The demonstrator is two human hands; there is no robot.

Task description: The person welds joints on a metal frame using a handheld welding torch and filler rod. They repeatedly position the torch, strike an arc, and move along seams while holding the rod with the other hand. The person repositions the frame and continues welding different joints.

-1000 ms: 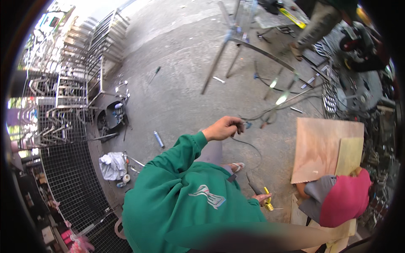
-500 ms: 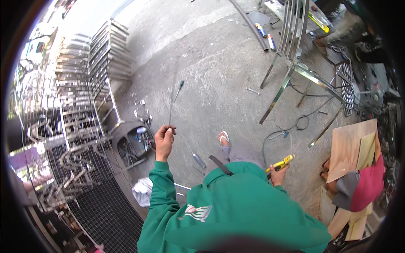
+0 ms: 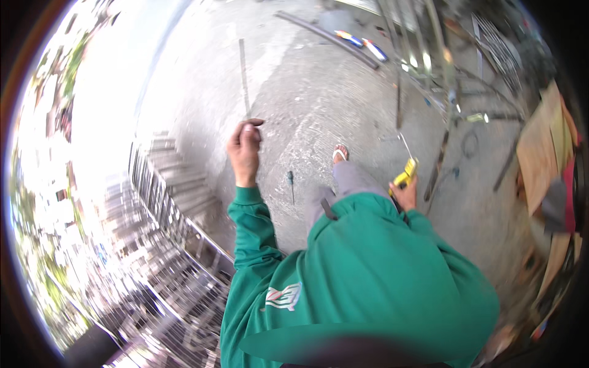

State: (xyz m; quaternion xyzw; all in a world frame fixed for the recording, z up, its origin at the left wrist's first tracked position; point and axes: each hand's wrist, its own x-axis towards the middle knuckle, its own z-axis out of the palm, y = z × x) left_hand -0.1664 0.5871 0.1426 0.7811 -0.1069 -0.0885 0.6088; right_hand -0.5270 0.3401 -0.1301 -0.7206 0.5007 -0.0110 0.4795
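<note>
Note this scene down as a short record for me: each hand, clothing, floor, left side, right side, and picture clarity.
Left hand: raised, pinching a thin grey rod
Right hand: gripping a yellow tool with a slim pale stick at its end
Clothing: green sweatshirt
Floor: screwdriver-like tool, grey pipe, two blue canisters
Left side: stacked metal frames
Right side: metal chair frame, wooden boards
Clarity: left side heavily blurred
</note>
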